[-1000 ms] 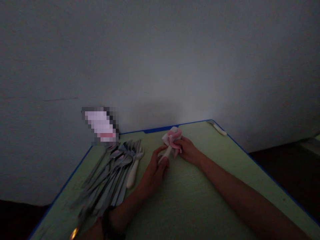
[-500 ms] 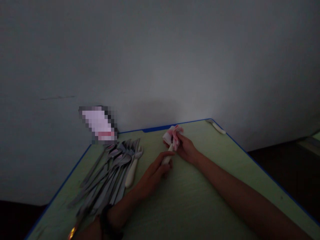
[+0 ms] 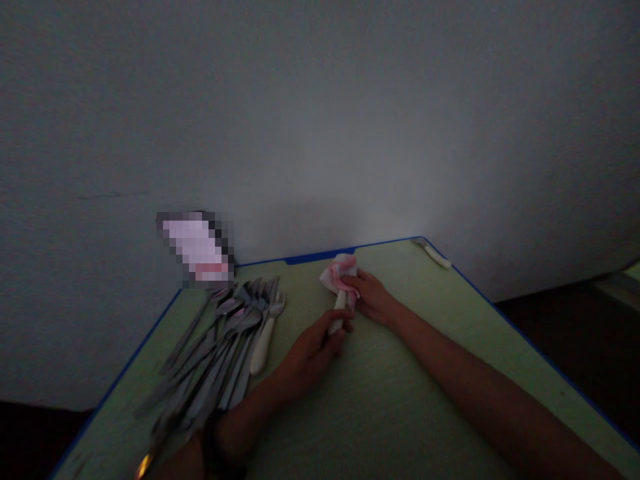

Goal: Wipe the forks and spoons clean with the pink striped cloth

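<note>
My left hand [image 3: 323, 340] is closed around the white handle [image 3: 340, 312] of a piece of cutlery. The head of that piece is hidden inside a pink and white cloth [image 3: 340, 272], so its kind does not show. My right hand [image 3: 373, 298] grips the cloth, which is wrapped about the covered end. Left of my left hand lies a fork [image 3: 265, 337] with a white handle, beside a pile of metal spoons and forks [image 3: 225, 353]. Another white-handled piece of cutlery [image 3: 435, 253] lies at the far right corner.
The green table [image 3: 400, 400] has a blue edge and stands against a grey wall [image 3: 320, 120]. At the back left, a phone-like object [image 3: 195, 247], blurred by pixels, leans against the wall. Something shiny and orange [image 3: 144, 465] shows at the lower left.
The cloth has shifted slightly left and folded over differently around the covered end. My left hand has moved a little down and to the right with the handle. The cutlery on the table stays put.
</note>
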`<state>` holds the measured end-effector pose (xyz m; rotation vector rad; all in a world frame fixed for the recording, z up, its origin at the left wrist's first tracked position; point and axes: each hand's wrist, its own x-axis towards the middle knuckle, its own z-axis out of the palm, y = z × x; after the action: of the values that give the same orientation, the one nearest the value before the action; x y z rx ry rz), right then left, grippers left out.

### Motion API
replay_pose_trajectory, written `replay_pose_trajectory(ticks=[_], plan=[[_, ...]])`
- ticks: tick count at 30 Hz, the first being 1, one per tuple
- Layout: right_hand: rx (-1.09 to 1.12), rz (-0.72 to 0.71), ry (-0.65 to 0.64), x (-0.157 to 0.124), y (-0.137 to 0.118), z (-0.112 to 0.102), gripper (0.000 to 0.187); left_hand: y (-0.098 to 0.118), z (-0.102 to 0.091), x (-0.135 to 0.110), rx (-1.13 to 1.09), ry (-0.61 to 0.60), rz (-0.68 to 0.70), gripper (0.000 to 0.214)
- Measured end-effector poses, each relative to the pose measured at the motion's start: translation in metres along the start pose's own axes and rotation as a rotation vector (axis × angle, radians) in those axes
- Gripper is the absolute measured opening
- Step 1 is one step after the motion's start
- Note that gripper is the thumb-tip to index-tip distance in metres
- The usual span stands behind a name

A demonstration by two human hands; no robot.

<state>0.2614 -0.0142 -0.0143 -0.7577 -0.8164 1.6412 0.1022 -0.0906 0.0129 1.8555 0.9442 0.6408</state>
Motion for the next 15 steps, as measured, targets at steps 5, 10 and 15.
replay_pose_trajectory(ticks=[5,10,15], plan=[[0.067,-0.005,-0.028,-0.0013,0.0003,0.0042,0.026,0.0012,-0.0014,0.0011,0.02,-0.016,-0.033,0.027],[0.222,-0.018,0.011,0.0027,-0.0003,0.0073,0.02,-0.002,-0.0033,0.0005,-0.091,-0.046,0.033,0.033],[0.193,-0.034,-0.059,0.0038,0.0014,0.0044,0.022,0.0019,-0.003,-0.0012,0.035,-0.076,0.032,0.03]])
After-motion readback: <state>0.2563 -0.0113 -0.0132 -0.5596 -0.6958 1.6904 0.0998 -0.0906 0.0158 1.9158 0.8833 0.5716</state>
